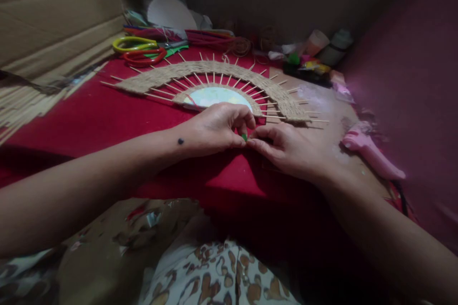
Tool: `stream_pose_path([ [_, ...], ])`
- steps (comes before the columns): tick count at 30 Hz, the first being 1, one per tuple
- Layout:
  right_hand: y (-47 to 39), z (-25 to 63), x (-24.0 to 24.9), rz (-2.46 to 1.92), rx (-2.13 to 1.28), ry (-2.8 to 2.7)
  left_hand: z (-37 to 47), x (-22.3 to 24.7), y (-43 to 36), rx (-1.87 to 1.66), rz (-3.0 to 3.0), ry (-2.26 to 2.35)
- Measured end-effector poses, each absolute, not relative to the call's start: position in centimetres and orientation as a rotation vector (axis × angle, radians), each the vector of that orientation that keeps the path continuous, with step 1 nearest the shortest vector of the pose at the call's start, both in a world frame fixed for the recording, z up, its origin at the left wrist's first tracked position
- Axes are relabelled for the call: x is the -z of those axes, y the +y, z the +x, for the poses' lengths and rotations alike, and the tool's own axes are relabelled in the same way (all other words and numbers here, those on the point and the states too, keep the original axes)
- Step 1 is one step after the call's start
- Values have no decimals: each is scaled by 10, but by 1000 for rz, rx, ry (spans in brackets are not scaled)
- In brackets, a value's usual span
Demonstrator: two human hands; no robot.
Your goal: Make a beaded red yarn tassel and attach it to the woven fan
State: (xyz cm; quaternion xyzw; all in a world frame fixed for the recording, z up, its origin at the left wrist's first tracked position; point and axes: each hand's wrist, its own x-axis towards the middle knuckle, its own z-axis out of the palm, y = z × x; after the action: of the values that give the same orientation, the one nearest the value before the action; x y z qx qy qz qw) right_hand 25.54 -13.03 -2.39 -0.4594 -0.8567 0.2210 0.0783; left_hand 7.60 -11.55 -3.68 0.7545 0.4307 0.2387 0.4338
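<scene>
A small green piece (pixel 244 137) shows between the fingertips of my two hands; its kind is too small to make out. My left hand (pixel 218 126) pinches it between thumb and fingers. Thumb and forefinger of my right hand (pixel 281 145) are pressed together at its right side, touching or almost touching it. Just beyond my hands lies a half-round woven fan (pixel 222 69) of twine and thin sticks, with a pale blue centre (pixel 214 95) partly hidden behind my left hand.
Yellow-handled scissors (pixel 134 44) and red-handled scissors (pixel 145 56) lie at the back left of the red cloth (pixel 71 119). A pink glue gun (pixel 372 152) rests at the right on a brown board (pixel 322 95). Cardboard (pixel 60 19) stands at the left; a grey bottle (pixel 339 46) stands at the back right.
</scene>
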Motion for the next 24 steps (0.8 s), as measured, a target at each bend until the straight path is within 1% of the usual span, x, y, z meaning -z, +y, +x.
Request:
stream_pose_path([
  [3,-130,257,23,-1339,-669,-2614,76,34,-116,-575,1877,1079],
  [6,-132,258,25,-1337,-581,-2612,76,33,-116,-559,1881,1080],
  [10,-136,258,31,-1270,-349,-2589,77,31,-115,-528,1858,1093],
  [14,-137,261,41,-1065,-112,-2559,76,31,-113,-468,1703,1055],
  [17,-136,263,49,-936,-51,-2560,75,33,-110,-439,1630,1023],
  [21,-136,264,54,-932,12,-2585,74,37,-107,-436,1620,979],
  [24,-138,264,54,-911,-59,-2525,73,37,-107,-428,1631,967],
])
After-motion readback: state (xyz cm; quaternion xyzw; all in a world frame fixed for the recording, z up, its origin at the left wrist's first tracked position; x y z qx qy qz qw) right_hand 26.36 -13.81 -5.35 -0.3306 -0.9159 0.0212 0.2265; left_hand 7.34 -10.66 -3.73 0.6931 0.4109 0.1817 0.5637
